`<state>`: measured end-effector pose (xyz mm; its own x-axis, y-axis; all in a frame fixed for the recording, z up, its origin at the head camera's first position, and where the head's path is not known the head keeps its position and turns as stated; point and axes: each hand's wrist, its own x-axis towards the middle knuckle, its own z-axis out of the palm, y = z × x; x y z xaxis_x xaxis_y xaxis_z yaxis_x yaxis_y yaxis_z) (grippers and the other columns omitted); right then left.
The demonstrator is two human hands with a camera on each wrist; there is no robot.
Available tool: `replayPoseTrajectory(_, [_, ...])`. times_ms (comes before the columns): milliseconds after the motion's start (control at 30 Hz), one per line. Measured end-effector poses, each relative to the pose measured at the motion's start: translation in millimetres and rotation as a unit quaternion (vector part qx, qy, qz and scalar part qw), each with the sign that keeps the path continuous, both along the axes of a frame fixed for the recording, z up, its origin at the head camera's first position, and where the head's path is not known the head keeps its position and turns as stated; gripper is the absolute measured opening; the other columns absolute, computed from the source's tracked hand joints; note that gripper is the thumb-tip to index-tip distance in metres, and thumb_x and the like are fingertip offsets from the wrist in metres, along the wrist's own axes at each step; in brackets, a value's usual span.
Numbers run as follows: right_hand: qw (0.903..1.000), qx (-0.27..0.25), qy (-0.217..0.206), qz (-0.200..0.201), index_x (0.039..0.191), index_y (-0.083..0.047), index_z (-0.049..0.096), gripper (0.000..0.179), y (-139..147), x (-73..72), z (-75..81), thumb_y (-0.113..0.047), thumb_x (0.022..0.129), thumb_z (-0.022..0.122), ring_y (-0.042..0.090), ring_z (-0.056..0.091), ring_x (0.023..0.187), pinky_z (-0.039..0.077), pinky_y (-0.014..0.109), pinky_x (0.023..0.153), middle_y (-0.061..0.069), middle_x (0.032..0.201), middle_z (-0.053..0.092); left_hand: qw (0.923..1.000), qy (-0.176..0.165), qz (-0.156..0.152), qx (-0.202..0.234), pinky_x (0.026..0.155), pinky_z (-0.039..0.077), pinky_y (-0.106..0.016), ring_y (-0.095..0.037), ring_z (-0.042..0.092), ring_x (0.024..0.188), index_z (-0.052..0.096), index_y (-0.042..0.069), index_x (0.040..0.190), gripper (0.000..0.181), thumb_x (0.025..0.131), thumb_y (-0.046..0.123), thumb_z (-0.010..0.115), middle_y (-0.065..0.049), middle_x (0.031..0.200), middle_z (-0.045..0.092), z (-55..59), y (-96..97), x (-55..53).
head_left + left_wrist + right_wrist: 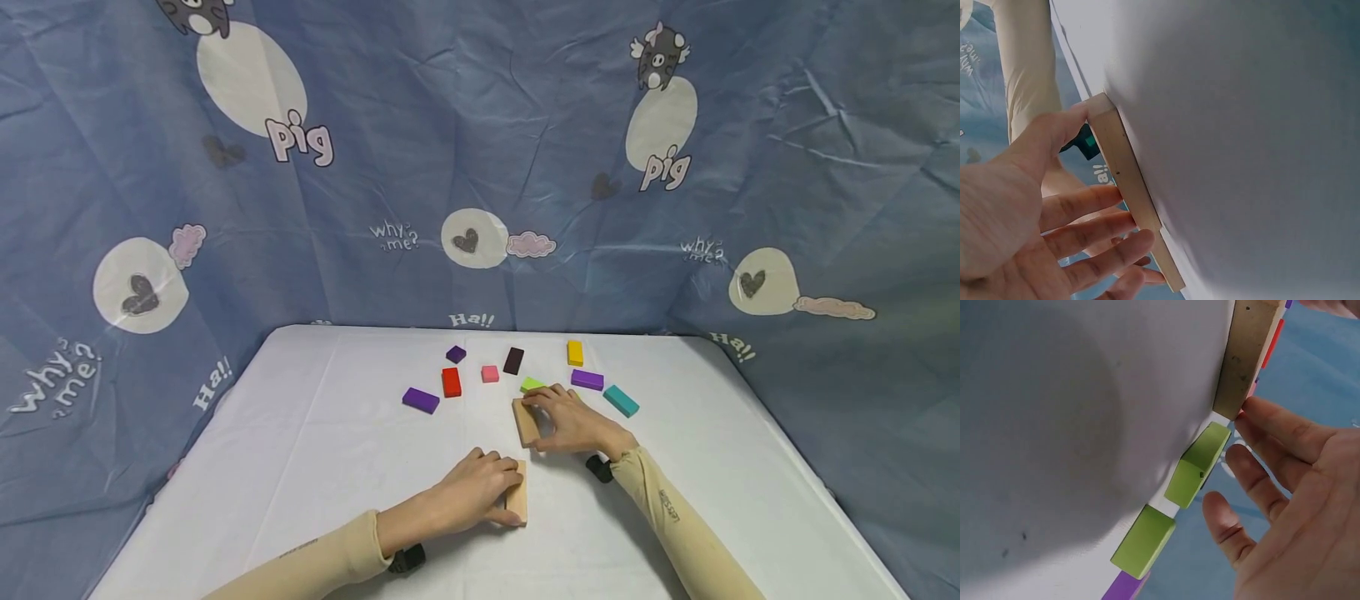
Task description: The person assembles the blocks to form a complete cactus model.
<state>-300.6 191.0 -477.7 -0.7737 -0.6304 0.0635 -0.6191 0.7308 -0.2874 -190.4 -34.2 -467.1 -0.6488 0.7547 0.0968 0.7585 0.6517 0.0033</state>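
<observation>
Near the middle of the white table, my left hand (482,492) grips a plain wooden block (519,493), thumb at its near end and fingers toward the far end. The left wrist view shows this block (1121,165) lying on the table. Farther forward, my right hand (576,421) spans a second wooden block (527,423), fingertips at the far end and thumb at the near end. In the right wrist view, a fingertip meets the end of that wooden block (1244,362). Just past the right fingers lie two green blocks, one (1197,465) closer than the other (1143,540).
Behind the hands lie scattered blocks: purple (421,400), red (452,382), pink (490,374), dark brown (513,361), yellow (575,353), another purple (587,380) and teal (621,401). A small dark purple piece (455,354) is farther back. Blue printed cloth (480,125) hangs behind the table.
</observation>
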Motion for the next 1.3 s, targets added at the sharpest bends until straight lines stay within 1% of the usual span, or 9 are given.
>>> replayPoseTrajectory(233, [0.9998,0.0,-0.019,-0.005,0.142,-0.014,0.047,0.08,-0.2,-1.5,-0.7,-0.042,0.072,0.075,0.025,0.04,0.132,0.03,0.056,0.108,0.003,0.144,0.048,0.9998,0.021,-0.001,0.001,0.081,0.044,-0.03,-0.012,0.061,0.099,0.069,0.019,0.115,0.058,0.079,0.064,0.064,0.005,0.116,0.066,-3.1,0.1,1.5])
replayPoseTrajectory(433, [0.9996,0.007,-0.025,-0.007,0.144,-0.015,0.045,0.084,-1.0,-1.7,-1.0,-0.042,0.071,0.076,0.026,0.038,0.134,0.027,0.056,0.11,0.002,0.147,0.046,0.9995,0.03,0.0,-0.009,0.077,0.043,-0.028,-0.01,0.059,0.092,0.071,0.02,0.11,0.056,0.077,0.066,0.064,0.008,0.109,0.066,0.0,1.3,5.2])
replayPoseTrajectory(633, [0.9998,0.006,-0.02,-0.008,0.142,-0.013,0.047,0.083,-2.0,-1.8,0.0,-0.041,0.07,0.077,0.026,0.04,0.131,0.03,0.052,0.109,0.005,0.144,0.048,0.9996,0.021,-0.002,-0.019,0.074,0.041,-0.026,-0.008,0.057,0.089,0.071,0.021,0.109,0.055,0.077,0.066,0.065,0.009,0.106,0.065,1.3,2.4,9.3])
replayPoseTrajectory(833, [0.9999,0.002,-0.005,-0.014,0.139,-0.012,0.05,0.081,-2.3,-3.1,-0.1,-0.043,0.069,0.078,0.025,0.043,0.126,0.033,0.048,0.107,0.005,0.139,0.052,0.9999,0.01,0.003,-0.01,0.075,0.042,-0.026,-0.009,0.058,0.091,0.071,0.021,0.11,0.055,0.076,0.064,0.066,0.008,0.11,0.066,1.9,2.9,10.4])
replayPoseTrajectory(967, [0.9999,-0.006,0.013,-0.009,0.139,-0.013,0.051,0.082,-2.9,-3.8,-0.3,-0.045,0.069,0.079,0.026,0.044,0.125,0.034,0.047,0.106,0.006,0.137,0.053,0.9999,0.012,0.002,-0.005,0.074,0.042,-0.025,-0.009,0.058,0.09,0.071,0.02,0.109,0.055,0.076,0.064,0.066,0.008,0.109,0.066,1.1,2.6,10.6])
replayPoseTrajectory(1067, [0.9995,-0.011,0.028,-0.002,0.138,-0.012,0.051,0.081,-4.0,-4.8,-0.2,-0.045,0.07,0.079,0.026,0.044,0.125,0.034,0.047,0.106,0.006,0.137,0.053,0.9999,0.013,0.002,-0.001,0.072,0.04,-0.024,-0.008,0.056,0.087,0.071,0.02,0.107,0.053,0.075,0.063,0.067,0.009,0.104,0.065,1.2,2.4,11.0])
replayPoseTrajectory(1167, [0.9992,-0.014,0.036,0.006,0.139,-0.011,0.051,0.081,-5.6,-6.1,0.1,-0.045,0.07,0.079,0.026,0.044,0.125,0.035,0.047,0.104,0.007,0.138,0.053,1.0,0.004,0.005,0.0,0.071,0.04,-0.024,-0.008,0.055,0.085,0.071,0.02,0.105,0.052,0.075,0.062,0.069,0.009,0.102,0.065,2.1,2.9,11.6])
replayPoseTrajectory(1300, [0.999,-0.016,0.04,0.013,0.139,-0.011,0.051,0.082,-10.0,-7.8,1.1,-0.045,0.07,0.08,0.026,0.044,0.125,0.036,0.046,0.103,0.007,0.138,0.052,0.9998,-0.017,0.01,-0.004,0.072,0.042,-0.024,-0.008,0.055,0.087,0.071,0.019,0.107,0.052,0.076,0.061,0.069,0.008,0.104,0.065,3.4,3.6,12.1])
